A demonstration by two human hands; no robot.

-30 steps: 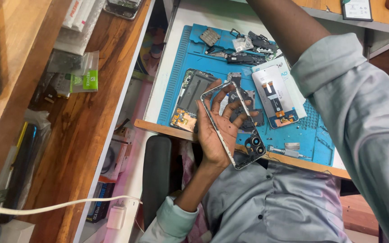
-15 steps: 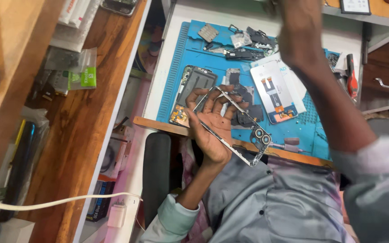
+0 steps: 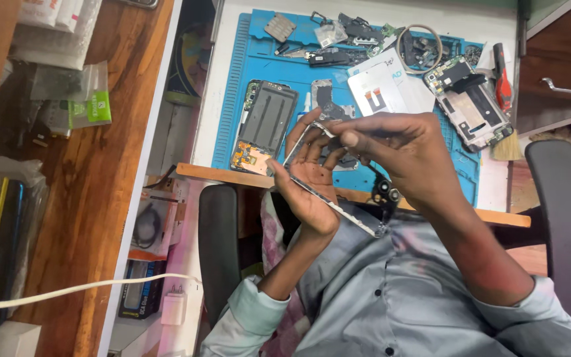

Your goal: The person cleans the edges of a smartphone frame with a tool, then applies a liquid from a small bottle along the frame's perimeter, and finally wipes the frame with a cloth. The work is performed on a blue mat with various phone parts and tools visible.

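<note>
Blue repair mat (image 3: pixel 246 79) covers the desk (image 3: pixel 431 211) beyond your hands. Your left hand (image 3: pixel 308 182) cradles a phone frame (image 3: pixel 338 208) edge-on above the desk edge, fingers curled around it, while your right hand (image 3: pixel 408 155) pinches what looks like a thin tool against its top corner.

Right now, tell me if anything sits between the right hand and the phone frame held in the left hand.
Nothing visible does. The right hand is already at the phone frame, its fingertips pinched at the frame's upper edge, while the left hand cradles the frame from behind above the blue work mat.
</note>
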